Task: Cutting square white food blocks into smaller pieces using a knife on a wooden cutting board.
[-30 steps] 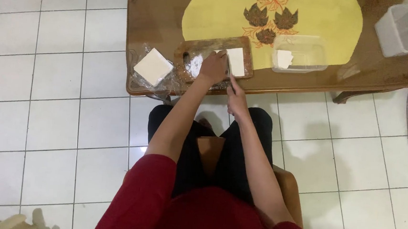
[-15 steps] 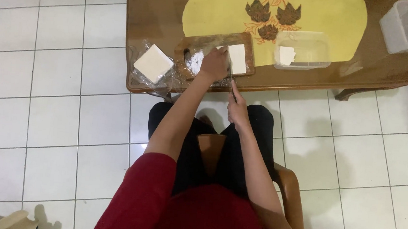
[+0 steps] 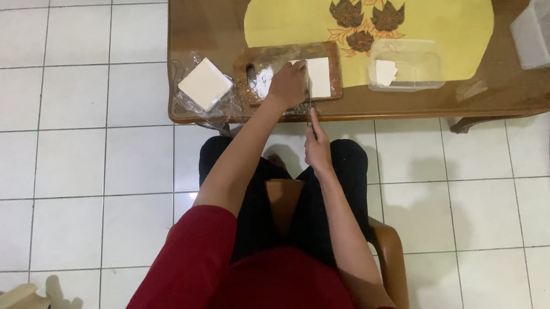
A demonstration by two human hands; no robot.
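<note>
**Slicing a white block on the cutting board**

The wooden table (image 3: 420, 113) carries the cutting board (image 3: 334, 49) at its near edge. On the board lies the white block (image 3: 320, 77). The left hand (image 3: 287, 84) presses flat on it; the right hand (image 3: 317, 148), nearer than the board, grips a knife (image 3: 309, 102). Next likely calls for a steady downward cut.

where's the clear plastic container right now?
Head view: the clear plastic container sits on the yellow mat on the wooden table, right of the cutting board, just below the brown leaf motif.
</note>
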